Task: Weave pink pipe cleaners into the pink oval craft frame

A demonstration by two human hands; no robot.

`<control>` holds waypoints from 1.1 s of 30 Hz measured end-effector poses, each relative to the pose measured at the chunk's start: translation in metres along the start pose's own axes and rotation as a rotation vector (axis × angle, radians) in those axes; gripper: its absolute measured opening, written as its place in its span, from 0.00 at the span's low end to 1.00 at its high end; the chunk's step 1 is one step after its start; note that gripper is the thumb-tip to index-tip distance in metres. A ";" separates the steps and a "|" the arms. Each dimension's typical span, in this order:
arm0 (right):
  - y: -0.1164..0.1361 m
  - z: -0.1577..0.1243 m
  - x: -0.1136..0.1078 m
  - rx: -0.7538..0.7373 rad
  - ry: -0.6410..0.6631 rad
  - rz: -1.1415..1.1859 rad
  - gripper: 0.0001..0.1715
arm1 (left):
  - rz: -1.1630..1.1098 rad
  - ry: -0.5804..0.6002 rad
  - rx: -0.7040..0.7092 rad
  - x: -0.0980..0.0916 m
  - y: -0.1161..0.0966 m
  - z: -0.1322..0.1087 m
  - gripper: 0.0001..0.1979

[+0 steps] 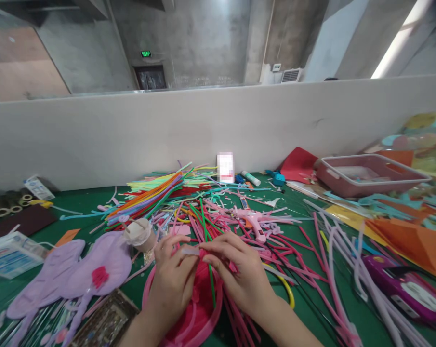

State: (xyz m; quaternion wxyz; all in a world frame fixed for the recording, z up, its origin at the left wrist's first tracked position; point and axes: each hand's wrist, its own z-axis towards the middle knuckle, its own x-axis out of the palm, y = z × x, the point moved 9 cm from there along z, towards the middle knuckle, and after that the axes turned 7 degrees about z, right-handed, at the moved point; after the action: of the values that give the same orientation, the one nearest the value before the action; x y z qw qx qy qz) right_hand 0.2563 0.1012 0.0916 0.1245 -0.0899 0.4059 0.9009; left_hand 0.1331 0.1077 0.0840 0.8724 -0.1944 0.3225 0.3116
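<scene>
My left hand (174,272) pinches a short pale strip (191,251) between bent fingers. Close against it, the fingertips of my right hand (237,270) are pressed together around something small that they mostly hide. Both hands are above a pink round form (215,313) made of fuzzy pipe cleaners, with red inside. A green pipe cleaner (211,279) runs down between the hands. Beyond my right hand, a pink glue gun (254,224) lies among loose pipe cleaners.
A mixed pile of pipe cleaners (149,197) lies at the back. To the left are a lilac butterfly shape (109,258), a paper cup (138,236) and a small box (105,320). A purple device (407,289) and a pink basket (369,188) stand right. A white partition (131,135) closes the back.
</scene>
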 end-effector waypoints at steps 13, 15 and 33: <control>-0.001 -0.001 0.001 -0.009 0.020 -0.088 0.07 | 0.073 -0.003 0.011 -0.001 -0.002 0.003 0.09; -0.002 -0.001 -0.001 -0.016 0.007 -0.104 0.07 | 0.062 -0.003 0.009 -0.002 -0.002 0.003 0.08; 0.008 -0.003 0.004 -0.161 -0.046 -0.316 0.10 | 0.338 -0.174 0.229 -0.023 -0.020 -0.002 0.11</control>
State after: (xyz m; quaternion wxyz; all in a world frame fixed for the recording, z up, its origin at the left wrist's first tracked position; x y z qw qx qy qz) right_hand 0.2502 0.0946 0.0946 0.2662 -0.1417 0.3104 0.9015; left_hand 0.1314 0.0821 0.1012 0.8488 -0.0095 0.3071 0.4303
